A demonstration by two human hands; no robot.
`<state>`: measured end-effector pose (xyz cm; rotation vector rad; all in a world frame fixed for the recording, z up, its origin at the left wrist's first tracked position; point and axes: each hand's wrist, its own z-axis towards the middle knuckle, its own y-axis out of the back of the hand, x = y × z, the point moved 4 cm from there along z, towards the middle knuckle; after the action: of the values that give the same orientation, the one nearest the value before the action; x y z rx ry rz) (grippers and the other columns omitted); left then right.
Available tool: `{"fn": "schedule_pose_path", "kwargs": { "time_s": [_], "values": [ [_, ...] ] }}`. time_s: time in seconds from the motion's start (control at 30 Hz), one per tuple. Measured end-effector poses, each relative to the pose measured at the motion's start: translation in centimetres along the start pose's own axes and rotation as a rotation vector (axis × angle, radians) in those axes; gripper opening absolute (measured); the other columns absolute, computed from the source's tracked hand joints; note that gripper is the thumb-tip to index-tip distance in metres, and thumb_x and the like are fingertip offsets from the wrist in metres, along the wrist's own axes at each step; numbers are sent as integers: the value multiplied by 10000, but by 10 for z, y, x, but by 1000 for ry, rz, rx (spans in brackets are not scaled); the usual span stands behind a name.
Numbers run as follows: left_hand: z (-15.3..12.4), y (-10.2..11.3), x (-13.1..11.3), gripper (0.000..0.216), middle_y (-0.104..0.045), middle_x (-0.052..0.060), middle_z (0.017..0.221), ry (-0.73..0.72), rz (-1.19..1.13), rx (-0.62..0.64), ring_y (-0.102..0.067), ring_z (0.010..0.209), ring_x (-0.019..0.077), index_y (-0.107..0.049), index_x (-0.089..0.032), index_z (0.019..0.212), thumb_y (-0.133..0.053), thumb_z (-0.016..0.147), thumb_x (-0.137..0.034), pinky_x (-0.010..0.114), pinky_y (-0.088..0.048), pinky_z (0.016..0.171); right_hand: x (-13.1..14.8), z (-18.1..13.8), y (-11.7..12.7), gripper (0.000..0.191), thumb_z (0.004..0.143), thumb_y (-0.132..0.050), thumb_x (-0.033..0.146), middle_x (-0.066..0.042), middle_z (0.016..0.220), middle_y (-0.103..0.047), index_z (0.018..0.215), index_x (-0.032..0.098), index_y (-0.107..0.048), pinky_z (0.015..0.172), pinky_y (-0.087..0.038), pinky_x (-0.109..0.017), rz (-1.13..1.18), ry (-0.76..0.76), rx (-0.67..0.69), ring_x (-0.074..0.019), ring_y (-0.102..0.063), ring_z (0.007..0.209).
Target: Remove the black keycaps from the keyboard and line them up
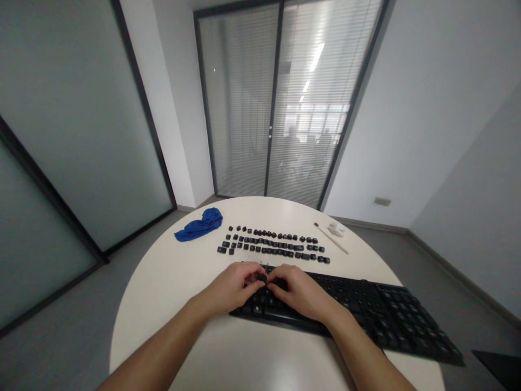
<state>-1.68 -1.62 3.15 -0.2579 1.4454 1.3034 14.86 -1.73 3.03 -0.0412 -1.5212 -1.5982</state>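
A black keyboard lies at a slant across the near part of the table, and many of its key places are bare. Over its left end, my left hand has thumb and fingers pinched around a small black keycap. Touching the same spot from the other side is my right hand, its thumb and fingertips pressed together. A thin, pale, wire-like bit shows between the fingertips; its kind is too small to make out. Beyond the keyboard, loose black keycaps are laid out in rows.
A crumpled blue cloth lies at the left on the round white table. To the right rest a thin brush with a light handle and a small whitish item. The keyboard's right end reaches the table's edge.
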Motion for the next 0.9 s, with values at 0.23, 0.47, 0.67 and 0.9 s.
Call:
{"fn": "schedule_pose_path", "kwargs": {
  "time_s": [0.23, 0.47, 0.67, 0.9],
  "values": [
    [0, -2, 18, 90, -631, 10, 786, -6, -21, -104, -587, 719, 165, -545, -183, 909, -484, 925, -247, 265, -444, 677, 3, 2, -6, 155, 781, -712, 241, -19, 933, -706, 935, 230, -696, 821, -460, -311, 0, 22, -37, -199, -624, 908],
    [2, -16, 24, 138, -643, 31, 874, 10, -220, -199, -604, 821, 183, -589, -174, 942, -489, 914, -266, 272, -474, 736, -4, 7, -20, 105, 805, -706, 278, -25, 862, -656, 774, 196, -647, 767, -453, -287, -40, 13, -84, -181, -607, 840],
    [5, -20, 31, 155, -623, 17, 829, 42, -451, -244, -602, 789, 160, -576, -173, 913, -532, 907, -322, 282, -493, 771, -7, 9, -23, 138, 762, -736, 258, -25, 859, -659, 811, 189, -627, 748, -452, -286, -17, -35, -95, -187, -606, 829],
    [10, -19, 44, 267, -614, 6, 776, 101, -596, -340, -611, 733, 147, -550, -172, 935, -614, 853, -419, 279, -507, 751, -2, 8, -19, 171, 784, -721, 274, -18, 871, -682, 930, 208, -660, 739, -458, -285, 55, -45, -98, -181, -615, 808]
  ]
}}
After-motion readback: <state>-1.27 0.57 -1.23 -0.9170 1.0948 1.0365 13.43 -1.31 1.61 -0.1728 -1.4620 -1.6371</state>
